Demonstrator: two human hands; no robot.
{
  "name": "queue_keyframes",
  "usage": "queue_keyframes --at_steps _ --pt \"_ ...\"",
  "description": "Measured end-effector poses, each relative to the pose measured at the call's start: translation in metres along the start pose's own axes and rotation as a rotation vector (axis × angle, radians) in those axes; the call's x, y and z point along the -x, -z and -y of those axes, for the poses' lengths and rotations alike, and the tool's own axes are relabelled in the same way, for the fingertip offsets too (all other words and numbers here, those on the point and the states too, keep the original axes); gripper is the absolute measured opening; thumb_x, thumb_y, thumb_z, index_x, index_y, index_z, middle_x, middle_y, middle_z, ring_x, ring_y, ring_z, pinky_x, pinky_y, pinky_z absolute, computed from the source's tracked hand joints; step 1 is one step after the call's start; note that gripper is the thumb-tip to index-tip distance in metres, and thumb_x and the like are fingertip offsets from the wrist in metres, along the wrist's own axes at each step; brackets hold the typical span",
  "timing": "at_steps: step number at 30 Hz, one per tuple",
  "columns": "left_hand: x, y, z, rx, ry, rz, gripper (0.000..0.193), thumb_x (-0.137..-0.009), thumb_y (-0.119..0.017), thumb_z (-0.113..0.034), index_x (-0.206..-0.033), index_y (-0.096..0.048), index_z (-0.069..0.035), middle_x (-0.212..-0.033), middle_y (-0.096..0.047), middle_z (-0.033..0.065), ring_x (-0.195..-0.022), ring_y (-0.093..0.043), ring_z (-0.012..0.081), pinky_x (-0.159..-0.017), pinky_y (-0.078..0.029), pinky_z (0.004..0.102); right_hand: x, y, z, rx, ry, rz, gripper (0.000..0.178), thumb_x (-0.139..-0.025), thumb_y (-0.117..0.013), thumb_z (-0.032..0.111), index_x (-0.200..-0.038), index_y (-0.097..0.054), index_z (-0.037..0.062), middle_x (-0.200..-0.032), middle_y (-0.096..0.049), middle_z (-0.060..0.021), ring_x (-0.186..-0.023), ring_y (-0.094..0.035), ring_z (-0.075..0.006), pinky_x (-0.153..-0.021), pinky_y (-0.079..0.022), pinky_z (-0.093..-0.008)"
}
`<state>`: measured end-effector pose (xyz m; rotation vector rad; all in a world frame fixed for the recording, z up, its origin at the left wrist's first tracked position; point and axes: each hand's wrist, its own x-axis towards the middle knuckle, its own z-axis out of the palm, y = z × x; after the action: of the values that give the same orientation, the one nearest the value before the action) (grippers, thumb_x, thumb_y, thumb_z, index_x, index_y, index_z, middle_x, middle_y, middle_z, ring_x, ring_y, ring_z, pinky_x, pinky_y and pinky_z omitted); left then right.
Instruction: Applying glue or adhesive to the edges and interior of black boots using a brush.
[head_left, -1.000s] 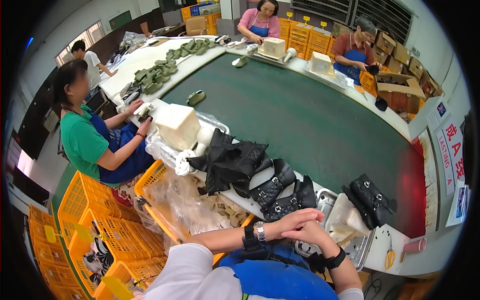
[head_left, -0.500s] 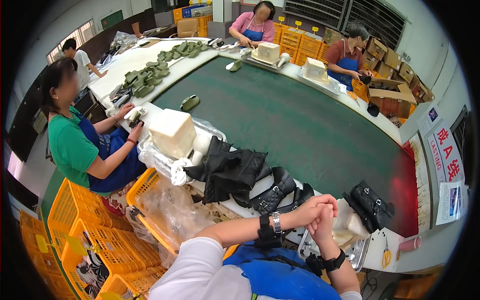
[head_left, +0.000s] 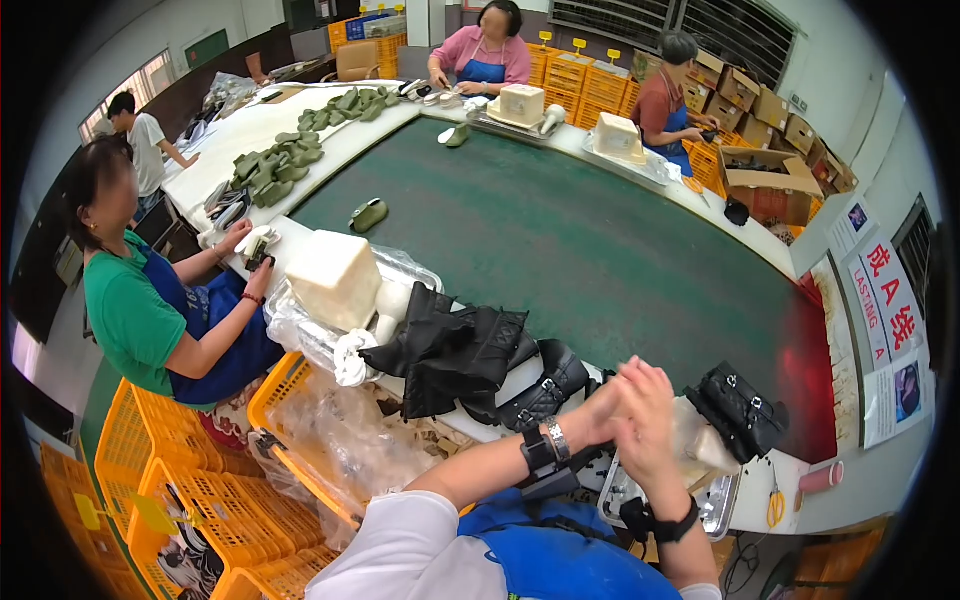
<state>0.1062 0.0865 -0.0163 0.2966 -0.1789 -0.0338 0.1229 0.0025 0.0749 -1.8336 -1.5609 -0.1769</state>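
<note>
My left hand (head_left: pixel 597 412) and my right hand (head_left: pixel 648 440) are pressed against each other above the near edge of the work surface. The right fingers stretch upward, with nothing held in them. The left fingers are partly hidden and smeared. Black straps circle both wrists, and a metal watch (head_left: pixel 557 437) sits on the left one. Just right of my hands, a black buckled boot upper (head_left: pixel 742 408) lies against a cream block (head_left: pixel 705 445) over a metal tray (head_left: pixel 722 505). To the left lie a quilted black upper with a buckle (head_left: pixel 545 390) and a pile of black uppers (head_left: pixel 450 350).
A green belt (head_left: pixel 560 240) stretches beyond my hands. Scissors (head_left: pixel 775 505) and a pink roll-like thing (head_left: pixel 822 477) lie at right. Orange crates (head_left: pixel 220 510) stand low left. A co-worker in green (head_left: pixel 140 310) handles a shoe piece; others sit across the belt.
My hands have gone from clasped with folded fingers to pressed together, fingers stretched upward. The whole view has shifted slightly. The co-worker across in pink has moved their arms.
</note>
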Motion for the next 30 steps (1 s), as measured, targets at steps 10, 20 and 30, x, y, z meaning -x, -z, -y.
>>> queue_keyframes --at_steps 10,20,30 --pt "0.032 -0.104 -0.032 -0.333 -0.212 -0.234 0.061 -0.094 -0.028 -0.047 -0.141 -0.017 -0.01 -0.144 -0.023 0.0102 -0.135 -0.019 0.0224 -0.11 -0.014 0.0353 -0.011 -0.03 -0.09 -0.981 -0.749 -0.22 0.058 -0.092 -0.033 0.047 -0.134 -0.036 0.0073 -0.136 -0.038 -0.0149 -0.125 -0.037 -0.0305 -0.105 -0.025 -0.0383" --pt "0.029 -0.03 -0.014 -2.132 -0.992 0.335 0.05 -0.072 -0.056 -0.038 -0.115 -0.057 -0.012 -0.122 -0.05 0.0146 -0.113 -0.047 0.0321 -0.095 -0.031 0.0497 0.06 -0.094 -0.072 -1.899 -0.559 0.266 0.062 -0.092 -0.034 0.046 -0.137 -0.027 0.004 -0.137 -0.036 -0.0139 -0.124 -0.038 -0.0249 -0.102 -0.03 -0.0366" --pt "0.02 0.015 -0.017 -0.088 -0.116 -0.14 0.07 -0.088 -0.025 -0.062 -0.138 -0.025 -0.012 -0.137 -0.034 0.0145 -0.123 -0.037 0.0281 -0.104 -0.028 0.0414 0.011 -0.005 -0.019 -0.067 0.195 -0.007 0.045 -0.079 -0.056 0.026 -0.119 -0.055 0.0063 -0.127 -0.046 -0.0179 -0.121 -0.041 -0.0365 -0.102 -0.024 -0.0493"
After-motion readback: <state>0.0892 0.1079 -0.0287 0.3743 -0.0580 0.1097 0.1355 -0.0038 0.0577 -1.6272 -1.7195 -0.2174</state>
